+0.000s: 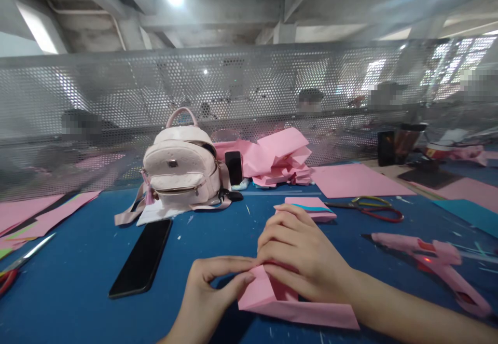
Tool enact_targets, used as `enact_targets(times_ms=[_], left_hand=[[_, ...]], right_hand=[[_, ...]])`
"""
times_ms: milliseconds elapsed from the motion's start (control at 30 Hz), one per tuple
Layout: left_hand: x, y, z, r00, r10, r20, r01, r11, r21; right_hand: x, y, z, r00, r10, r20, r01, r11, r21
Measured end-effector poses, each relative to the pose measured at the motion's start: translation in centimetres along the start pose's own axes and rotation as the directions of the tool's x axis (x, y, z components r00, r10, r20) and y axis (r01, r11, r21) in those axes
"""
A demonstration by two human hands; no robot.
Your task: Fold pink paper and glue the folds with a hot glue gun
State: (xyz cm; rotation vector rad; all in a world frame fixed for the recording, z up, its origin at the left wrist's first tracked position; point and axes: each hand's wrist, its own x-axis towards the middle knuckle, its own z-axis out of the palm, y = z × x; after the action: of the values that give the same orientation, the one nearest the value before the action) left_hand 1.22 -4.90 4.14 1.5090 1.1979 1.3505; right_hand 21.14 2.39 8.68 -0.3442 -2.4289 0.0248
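A folded pink paper (295, 310) lies on the blue table (78, 261) right in front of me. My right hand (303, 256) lies on top of it with its fingers curled down, pressing the fold. My left hand (212, 289) pinches the paper's left corner between thumb and forefinger.
A black phone (142, 258) lies left of my hands. Behind it stand a small pink backpack (181, 170) and a heap of pink paper (278, 160). Scissors (369, 208) and a pink glue gun (431, 261) lie to the right. A perforated metal screen (249, 90) closes the table's far side.
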Motion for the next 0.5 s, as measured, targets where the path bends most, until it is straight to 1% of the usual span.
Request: enact_targets(times_ms=[200, 267, 367, 500], left_hand=[[0.4, 0.0, -0.3, 0.999, -0.037, 0.015, 0.038, 0.999, -0.030], [0.5, 0.0, -0.4, 0.998, -0.052, 0.038, 0.054, 0.998, -0.041], [0.5, -0.3, -0.2, 0.989, -0.074, 0.131, 0.091, 0.987, -0.131], [0.1, -1.1, 0.2, 0.966, -0.014, 0.260, 0.104, 0.935, -0.338]], right_hand=[[0.4, -0.2, -0.6, 0.998, 0.063, -0.026, -0.062, 0.997, 0.046], [0.5, -0.2, -0.9, 0.996, 0.081, -0.039, -0.079, 0.996, 0.047], [0.7, -0.1, -1.4, 0.995, 0.063, -0.080, -0.059, 0.997, 0.049], [0.7, -0.2, -1.7, 0.990, 0.029, -0.136, -0.020, 0.998, 0.064]])
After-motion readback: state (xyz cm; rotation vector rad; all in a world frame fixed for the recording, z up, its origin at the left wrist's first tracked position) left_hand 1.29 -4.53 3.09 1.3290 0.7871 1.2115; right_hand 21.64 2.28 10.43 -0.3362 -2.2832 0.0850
